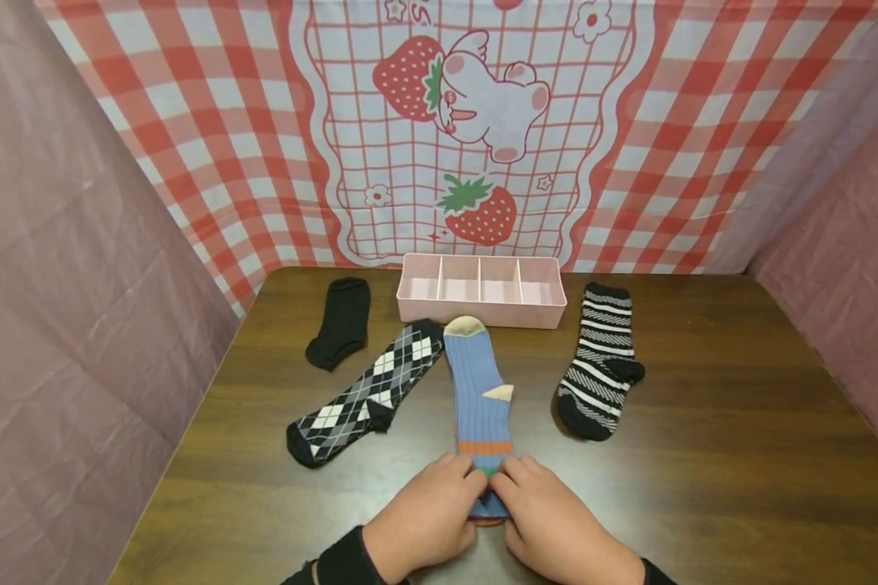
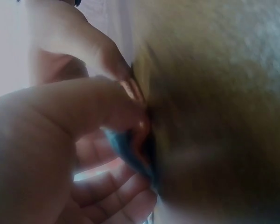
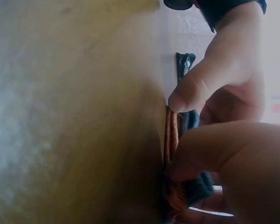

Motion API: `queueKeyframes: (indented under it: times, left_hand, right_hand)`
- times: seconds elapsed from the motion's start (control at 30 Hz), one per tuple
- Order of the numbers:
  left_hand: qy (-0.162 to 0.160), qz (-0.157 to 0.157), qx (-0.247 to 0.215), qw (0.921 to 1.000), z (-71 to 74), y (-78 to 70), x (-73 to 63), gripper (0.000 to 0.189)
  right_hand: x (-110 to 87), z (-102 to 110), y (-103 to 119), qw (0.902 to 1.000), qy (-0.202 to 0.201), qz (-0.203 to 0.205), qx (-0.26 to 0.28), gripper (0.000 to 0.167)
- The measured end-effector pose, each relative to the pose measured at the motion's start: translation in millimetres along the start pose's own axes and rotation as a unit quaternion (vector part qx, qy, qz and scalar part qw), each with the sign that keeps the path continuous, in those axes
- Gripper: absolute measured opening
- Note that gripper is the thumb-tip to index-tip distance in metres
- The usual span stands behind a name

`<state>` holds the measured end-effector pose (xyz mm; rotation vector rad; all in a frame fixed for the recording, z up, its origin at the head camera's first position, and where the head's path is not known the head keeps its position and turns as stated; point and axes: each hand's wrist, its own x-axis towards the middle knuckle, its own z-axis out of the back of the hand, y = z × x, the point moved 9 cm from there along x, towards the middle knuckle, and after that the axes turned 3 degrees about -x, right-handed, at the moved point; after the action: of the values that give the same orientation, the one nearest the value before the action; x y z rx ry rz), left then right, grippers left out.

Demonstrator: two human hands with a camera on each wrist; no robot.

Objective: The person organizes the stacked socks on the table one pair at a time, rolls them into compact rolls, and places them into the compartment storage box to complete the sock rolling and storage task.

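Observation:
A blue ribbed sock (image 1: 475, 390) with a cream toe and heel lies lengthwise in front of me, its toe pointing away. An orange band crosses it near the cuff. My left hand (image 1: 435, 512) pinches the left side of the cuff between thumb and fingers. From the other side, my right hand (image 1: 556, 512) pinches the cuff too, the two hands nearly meeting over it. In the right wrist view the cuff's orange edge (image 3: 171, 135) shows at the thumb, close over the table. Fingers hide much of the cuff in both wrist views.
A pink four-slot box (image 1: 481, 315) stands at the table's back edge. To the left lie a black ankle sock (image 1: 345, 317) and an argyle sock (image 1: 366, 394), whose black cuff end reaches the blue toe. A black-and-white striped sock (image 1: 597, 366) lies at right on the wooden table (image 1: 724, 455).

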<state>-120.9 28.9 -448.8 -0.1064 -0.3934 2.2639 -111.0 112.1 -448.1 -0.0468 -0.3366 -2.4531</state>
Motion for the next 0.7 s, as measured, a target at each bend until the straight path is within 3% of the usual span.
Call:
queueKeyframes:
  times: [0.27,0.4,0.6,0.7]
  left_hand:
    - [0.012,-0.003,0.001,0.9999,-3.2,-1.2,-0.1,0.034]
    - [0.012,0.0,-0.011,0.9999,-3.9,-0.9,0.1,0.032]
    - [-0.007,-0.011,0.006,0.9999,-1.6,-4.3,0.5,0.015]
    - [0.0,-0.004,0.002,1.0,-1.9,-3.4,0.6,0.027]
  right_hand:
    - [2.6,7.4,0.9,0.9983,-0.057,0.006,-0.011,0.019]
    - [3.7,7.9,-2.9,0.9982,-0.058,-0.006,0.014,0.018]
    - [3.2,9.4,-3.9,0.9975,-0.062,-0.005,0.031,0.018]
    - [2.8,9.6,-4.8,0.9973,-0.055,-0.009,0.048,0.018]
